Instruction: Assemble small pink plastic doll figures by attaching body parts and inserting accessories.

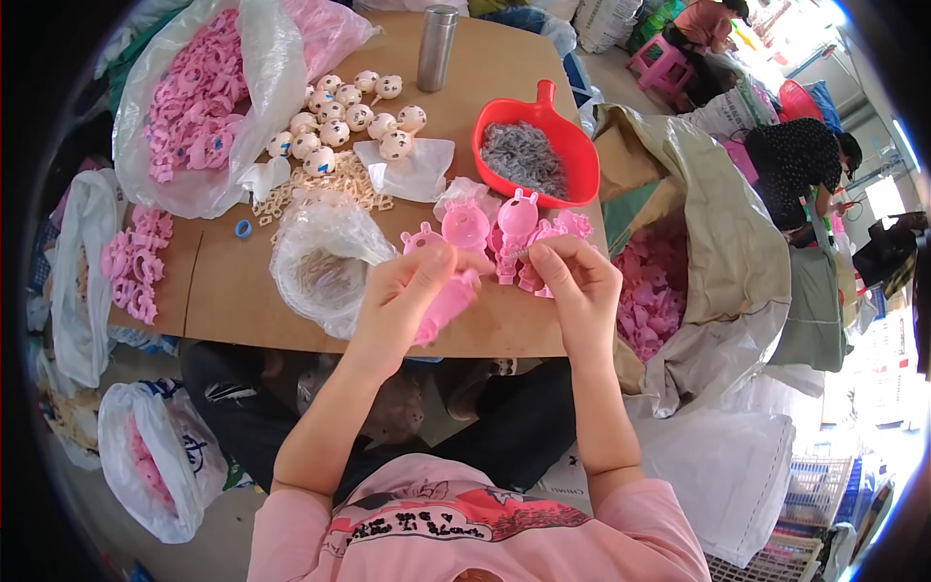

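My left hand [412, 281] is closed above the table's near edge, its fingers blurred. A pink plastic toy part [448, 306] shows under its fingers and appears held in them. My right hand [579, 281] pinches a small grey spring [519, 254] between thumb and forefinger, its tip pointing toward the left hand. Just beyond both hands lie pink animal-shaped toy shells [517, 221] with rounded ears, some partly hidden by my fingers. A red scoop [586, 165] farther off holds a heap of grey springs [524, 157].
Beige balls [359, 117] with dark marks lie beside small beige frame-like pieces [325, 184]. A clear plastic bag [325, 257] stands left of my hands. Pink parts fill a big bag [199, 107] and a sack [655, 281] at right. A metal flask [437, 48] stands at the back.
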`<state>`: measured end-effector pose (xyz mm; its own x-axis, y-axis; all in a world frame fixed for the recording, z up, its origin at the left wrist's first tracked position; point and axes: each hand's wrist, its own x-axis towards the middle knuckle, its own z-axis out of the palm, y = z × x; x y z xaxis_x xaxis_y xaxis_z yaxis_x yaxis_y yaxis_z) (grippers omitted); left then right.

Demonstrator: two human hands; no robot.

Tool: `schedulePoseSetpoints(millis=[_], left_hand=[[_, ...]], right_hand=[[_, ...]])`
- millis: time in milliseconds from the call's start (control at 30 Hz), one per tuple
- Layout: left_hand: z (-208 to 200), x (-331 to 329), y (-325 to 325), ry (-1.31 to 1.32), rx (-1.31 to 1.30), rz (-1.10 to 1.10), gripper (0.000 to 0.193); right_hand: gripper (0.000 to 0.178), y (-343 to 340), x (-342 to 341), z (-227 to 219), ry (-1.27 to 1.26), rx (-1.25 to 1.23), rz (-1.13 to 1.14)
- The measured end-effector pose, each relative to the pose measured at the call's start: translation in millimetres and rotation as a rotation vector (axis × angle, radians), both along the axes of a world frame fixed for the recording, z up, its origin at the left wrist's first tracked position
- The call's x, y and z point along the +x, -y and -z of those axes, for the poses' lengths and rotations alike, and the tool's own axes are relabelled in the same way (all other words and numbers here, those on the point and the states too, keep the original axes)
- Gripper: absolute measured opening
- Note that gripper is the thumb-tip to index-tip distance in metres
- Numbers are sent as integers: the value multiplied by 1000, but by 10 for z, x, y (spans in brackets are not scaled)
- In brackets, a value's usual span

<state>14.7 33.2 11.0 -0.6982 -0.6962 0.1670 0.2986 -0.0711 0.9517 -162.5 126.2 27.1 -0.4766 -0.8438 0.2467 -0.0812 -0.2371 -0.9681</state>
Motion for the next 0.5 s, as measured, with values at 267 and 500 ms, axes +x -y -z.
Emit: schedulePoseSetpoints(millis=[267, 500], left_hand=[[5, -76, -93, 66, 126, 63, 22], [-157, -89, -162, 202, -112, 12, 13]], right_hand=[[9, 17, 90, -54, -51, 3, -32], [8, -12, 125, -82, -226, 49, -44]])
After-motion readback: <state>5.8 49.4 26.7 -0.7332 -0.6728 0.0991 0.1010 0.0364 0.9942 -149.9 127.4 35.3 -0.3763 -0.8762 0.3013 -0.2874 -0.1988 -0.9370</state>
